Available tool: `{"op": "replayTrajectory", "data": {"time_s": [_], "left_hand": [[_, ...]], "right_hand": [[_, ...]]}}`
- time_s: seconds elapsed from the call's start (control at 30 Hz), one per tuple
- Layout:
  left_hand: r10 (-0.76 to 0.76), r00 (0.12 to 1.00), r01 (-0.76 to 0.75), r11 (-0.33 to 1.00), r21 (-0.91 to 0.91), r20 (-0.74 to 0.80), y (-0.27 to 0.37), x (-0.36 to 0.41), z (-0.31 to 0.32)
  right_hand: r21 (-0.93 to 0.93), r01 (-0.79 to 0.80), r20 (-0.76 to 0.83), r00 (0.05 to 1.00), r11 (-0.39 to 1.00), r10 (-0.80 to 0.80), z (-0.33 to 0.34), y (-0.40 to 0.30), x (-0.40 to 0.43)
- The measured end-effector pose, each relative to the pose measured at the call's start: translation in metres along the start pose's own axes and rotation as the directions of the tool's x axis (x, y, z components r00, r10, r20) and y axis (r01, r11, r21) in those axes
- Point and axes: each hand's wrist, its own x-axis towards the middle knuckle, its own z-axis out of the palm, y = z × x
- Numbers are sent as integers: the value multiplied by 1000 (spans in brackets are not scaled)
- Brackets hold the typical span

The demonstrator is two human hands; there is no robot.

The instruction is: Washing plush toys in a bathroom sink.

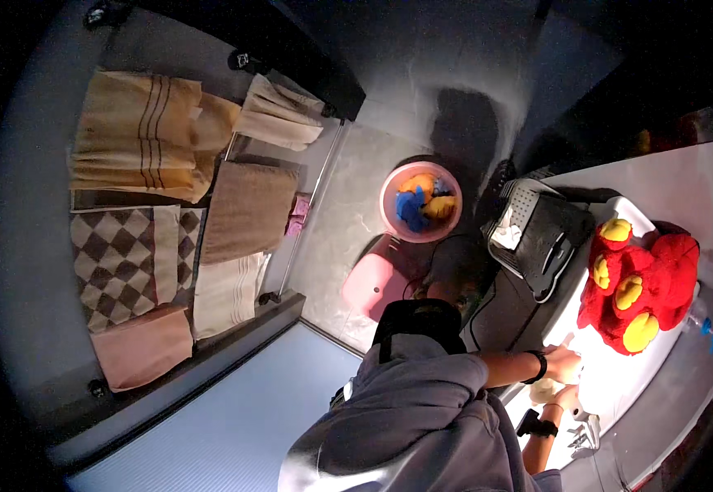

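Observation:
Both my hands reach over a white washbasin (633,393) under glaring light. My left hand (562,364), with a black band at the wrist, is at the basin's near side. Close beside it is my right hand (567,398), with a black watch above it. A pale cream, soft-looking thing (543,391) lies between the wrists and touches them or nearly so. Glare washes out the fingertips, so whether they grip it is hidden. A metal tap (589,432) stands next to my right hand. Just beyond the basin's bright area rests a red plush toy (639,283) with yellow parts.
A clear bottle with a blue pump (710,333) stands behind the plush. Left of the basin is a black-and-white container (538,237). On the floor are a pink tub (387,215) of orange and blue plush pieces and a pink stool (376,284). Towels (135,135) hang at left.

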Motion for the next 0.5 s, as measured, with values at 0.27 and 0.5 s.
{"op": "replayTrajectory", "data": {"time_s": [0.27,0.5], "left_hand": [[-96,992,104,989,-103,84,3,4,6],[-69,992,84,985,-153,103,5,4,4]], "right_hand": [[158,-11,21,1000,987,8,-1,1,0],[185,21,73,997,983,-35,-11,12,9]]}}
